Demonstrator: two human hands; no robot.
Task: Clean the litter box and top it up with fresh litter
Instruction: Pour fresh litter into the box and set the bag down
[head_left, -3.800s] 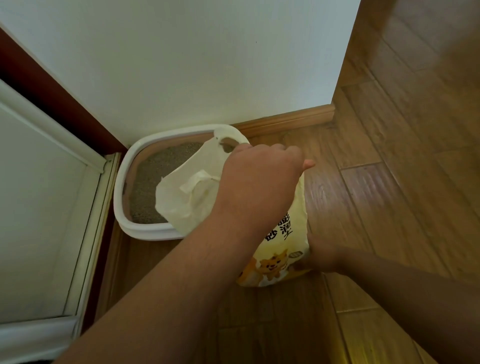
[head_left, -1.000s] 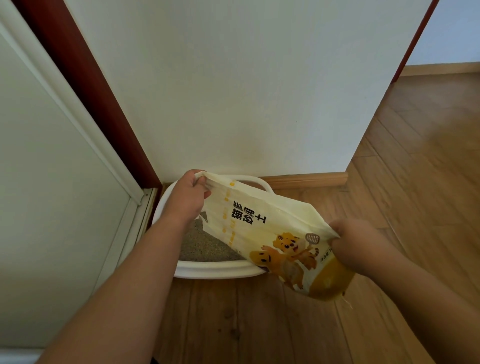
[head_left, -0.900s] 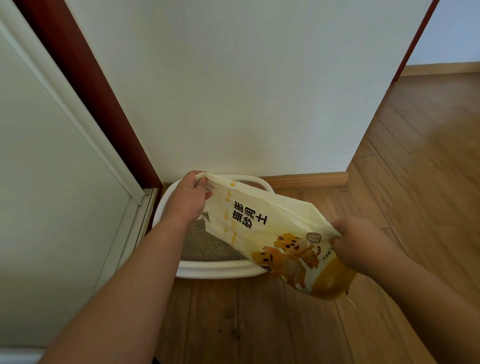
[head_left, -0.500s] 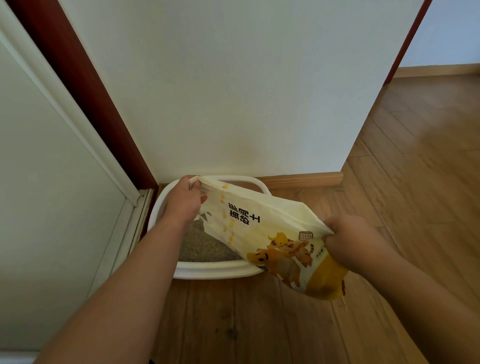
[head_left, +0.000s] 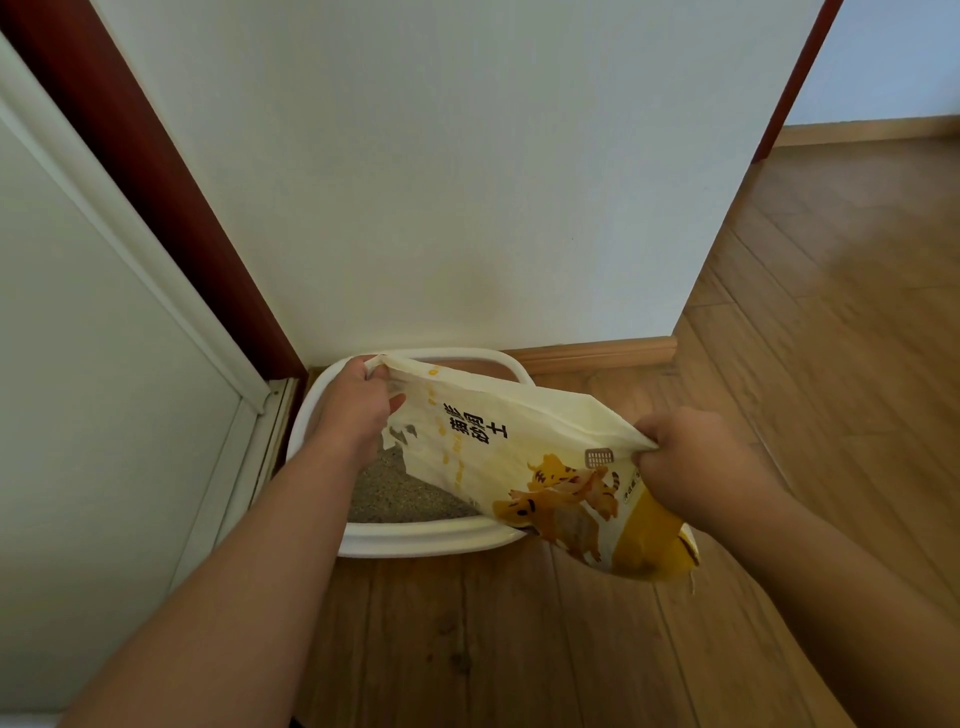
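Left hand (head_left: 358, 402): fingers curled round the top corner of the litter bag (head_left: 519, 462), close to the open mouth, above the far left part of the litter box (head_left: 415, 540). Right hand (head_left: 696, 462): fingers clenched on a pinch of the bag's bottom edge, raised above the near right rim. Bag stretched between both hands, lying slanted over the box, mouth turned down toward the grey litter (head_left: 395, 493) inside.

Probably in the topping-up step. Grey litter already covering the visible part of the tray; no clumps or dirt seen there, though most of the tray hidden by the bag. No stream of litter visible at the mouth, so impossible to tell whether any is falling. Likely left: emptying what is needed, levelling, putting the bag away.

Edges: box pushed into a corner, far rim near the white wall (head_left: 441, 182) and skirting board (head_left: 597, 353), left rim just beside the door frame (head_left: 275, 415). Little room left and behind. Open wooden floor (head_left: 493, 649) in front and to the right, free for drawing the bag back.
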